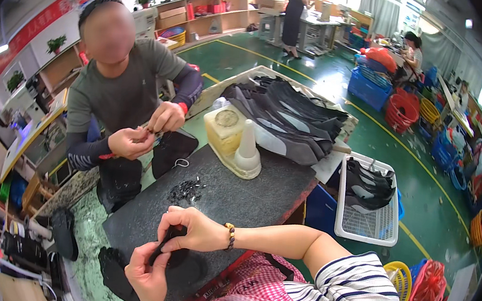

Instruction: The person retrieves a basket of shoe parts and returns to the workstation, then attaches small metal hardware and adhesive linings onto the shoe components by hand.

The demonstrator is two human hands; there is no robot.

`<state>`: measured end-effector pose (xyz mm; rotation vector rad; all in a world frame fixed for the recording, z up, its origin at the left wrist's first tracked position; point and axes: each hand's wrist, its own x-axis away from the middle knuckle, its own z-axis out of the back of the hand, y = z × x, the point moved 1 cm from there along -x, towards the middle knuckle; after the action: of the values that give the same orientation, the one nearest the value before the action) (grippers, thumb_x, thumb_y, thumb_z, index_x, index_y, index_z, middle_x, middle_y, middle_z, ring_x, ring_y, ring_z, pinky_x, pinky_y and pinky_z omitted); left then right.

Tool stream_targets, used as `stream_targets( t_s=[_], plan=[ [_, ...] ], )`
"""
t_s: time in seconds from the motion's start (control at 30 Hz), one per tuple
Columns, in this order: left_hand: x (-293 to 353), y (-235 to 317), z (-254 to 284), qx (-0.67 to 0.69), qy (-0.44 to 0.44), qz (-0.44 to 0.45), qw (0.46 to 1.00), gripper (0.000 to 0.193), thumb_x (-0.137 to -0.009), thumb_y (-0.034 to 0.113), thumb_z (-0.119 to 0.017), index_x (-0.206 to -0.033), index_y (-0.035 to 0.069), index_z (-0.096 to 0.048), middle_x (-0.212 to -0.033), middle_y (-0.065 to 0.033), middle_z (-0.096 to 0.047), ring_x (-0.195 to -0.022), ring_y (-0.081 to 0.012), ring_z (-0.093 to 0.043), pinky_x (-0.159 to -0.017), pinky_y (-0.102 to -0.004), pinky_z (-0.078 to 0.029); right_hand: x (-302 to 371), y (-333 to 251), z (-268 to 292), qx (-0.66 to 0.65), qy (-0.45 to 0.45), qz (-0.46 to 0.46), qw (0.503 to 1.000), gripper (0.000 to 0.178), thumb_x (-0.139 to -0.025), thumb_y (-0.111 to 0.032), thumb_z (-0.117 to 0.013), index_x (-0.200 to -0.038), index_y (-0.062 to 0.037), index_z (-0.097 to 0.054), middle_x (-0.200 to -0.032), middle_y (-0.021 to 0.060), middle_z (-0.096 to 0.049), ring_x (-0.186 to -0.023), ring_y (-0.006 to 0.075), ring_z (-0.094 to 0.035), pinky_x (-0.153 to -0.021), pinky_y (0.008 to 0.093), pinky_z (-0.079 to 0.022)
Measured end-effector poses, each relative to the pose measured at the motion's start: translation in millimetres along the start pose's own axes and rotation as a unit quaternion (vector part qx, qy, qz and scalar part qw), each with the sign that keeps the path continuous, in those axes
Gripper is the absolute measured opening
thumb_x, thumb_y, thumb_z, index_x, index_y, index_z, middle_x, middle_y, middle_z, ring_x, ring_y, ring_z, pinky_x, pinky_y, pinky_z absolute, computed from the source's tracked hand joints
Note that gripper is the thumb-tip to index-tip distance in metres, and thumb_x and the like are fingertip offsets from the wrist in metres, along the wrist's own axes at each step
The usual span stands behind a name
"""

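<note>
Over the near edge of a dark stone-like work slab [254, 188], my left hand [147, 275] and my right hand [199, 232] pinch a small black piece of material [168, 242] between thumbs and fingers. The piece is bent, and my fingers partly hide it; its exact kind cannot be made out. Beside my left hand lies a stack of flat black pieces [117, 273]. Black scraps [187, 191] are scattered on the slab beyond my hands. Farther off stands a yellowish plastic container [223, 131] joined to a white cone-shaped spout [247, 145].
Across the table a co-worker's hands [146, 134] work over black pieces [174, 153]. Black-and-grey shoe uppers [292, 118] fill a tray at the back. A white basket [366, 227] with more uppers stands at the right. A black sole-shaped piece [65, 233] lies far left.
</note>
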<state>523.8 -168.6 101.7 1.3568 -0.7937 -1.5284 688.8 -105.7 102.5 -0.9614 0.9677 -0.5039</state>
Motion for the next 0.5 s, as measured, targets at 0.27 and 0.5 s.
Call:
stream_targets(
  t_s=[0.27, 0.5],
  plan=[
    [-16.5, 12.7, 14.7, -0.304, 0.106, -0.281, 0.904, 0.015, -0.078, -0.004, -0.061, -0.092, 0.001, -0.062, -0.089, -0.0125, -0.059, -0.075, -0.0221, -0.06, -0.067, -0.029, -0.049, -5.2, -16.2, 2.8, 0.068, 0.166, 0.142, 0.973, 0.02, -0.081, -0.02, -0.066, -0.092, -0.0037, -0.061, -0.077, 0.0007, -0.061, -0.076, 0.0119, -0.054, -0.067, 0.0267, -0.044],
    [-10.0, 9.5, 14.9, -0.376, -0.051, -0.491, 0.784, 0.02, -0.072, -0.004, -0.058, -0.091, 0.002, -0.061, -0.086, -0.0103, -0.055, -0.076, -0.0263, -0.06, -0.062, -0.0338, -0.052, 12.7, 3.9, -12.4, -0.441, -0.088, -0.298, 0.842, 0.035, -0.089, -0.038, -0.056, -0.088, -0.0032, -0.059, -0.069, 0.0027, -0.061, -0.052, 0.0066, -0.053, -0.048, 0.0209, -0.047]
  ],
)
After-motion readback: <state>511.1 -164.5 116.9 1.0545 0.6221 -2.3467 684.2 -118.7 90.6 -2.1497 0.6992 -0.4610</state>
